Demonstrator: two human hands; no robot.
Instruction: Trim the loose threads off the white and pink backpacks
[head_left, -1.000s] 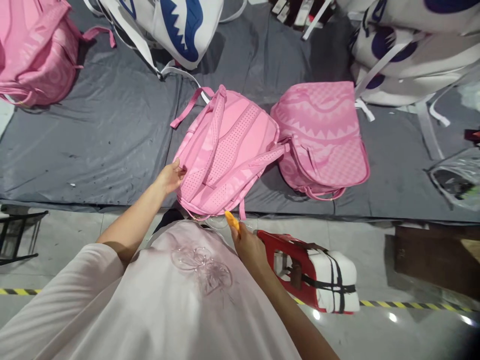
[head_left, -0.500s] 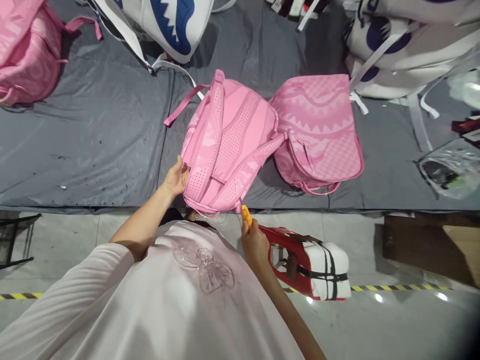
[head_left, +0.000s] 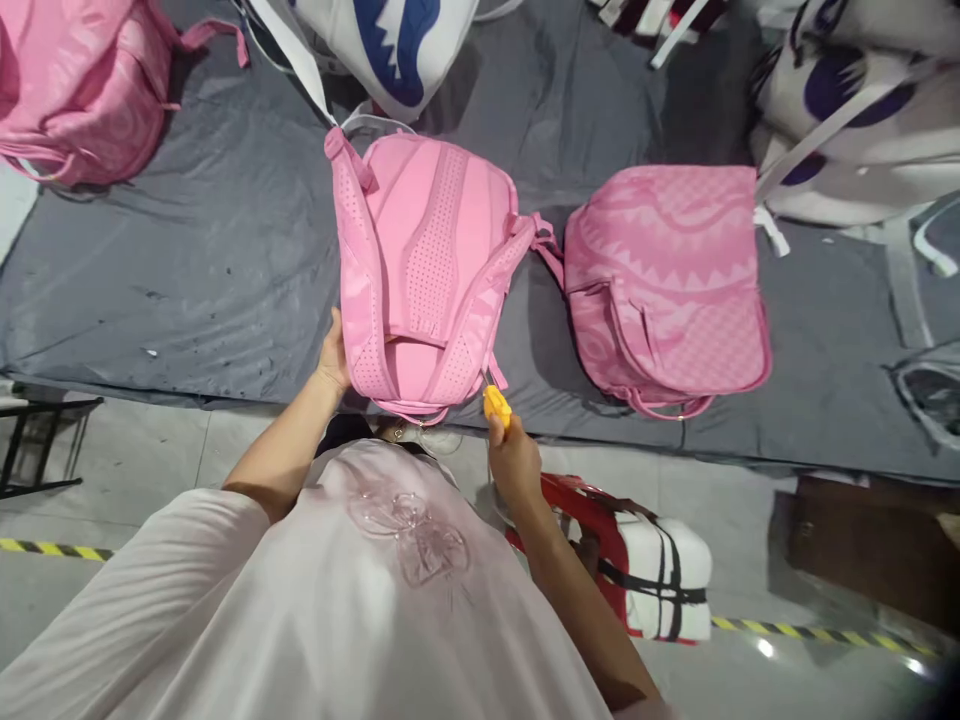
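A pink backpack (head_left: 427,270) lies on the cloth-covered table at its front edge. Its padded back panel and two shoulder straps face up, and the top handle points toward my body. At its lower left side, my left hand (head_left: 335,350) grips the edge, with part of the fingers hidden behind the bag. My right hand (head_left: 515,460) is closed around a small yellow-handled tool (head_left: 497,403) with a thin metal tip. That tip is beside the bag's lower right corner, near a short pink tab; I cannot tell whether it touches.
To the right stands another pink backpack (head_left: 667,290), front side up. More bags lie around: a pink one (head_left: 82,100) at far left, a white-and-blue one (head_left: 397,50) behind, pale ones (head_left: 862,130) at right. Below the table are a red-and-white bag (head_left: 660,575) and a brown box (head_left: 870,550).
The backpack has turned to lie straighter and shifted slightly left, away from the other pink one. My left hand moved with it, and the tool remains by its lower right corner. The view has shifted.
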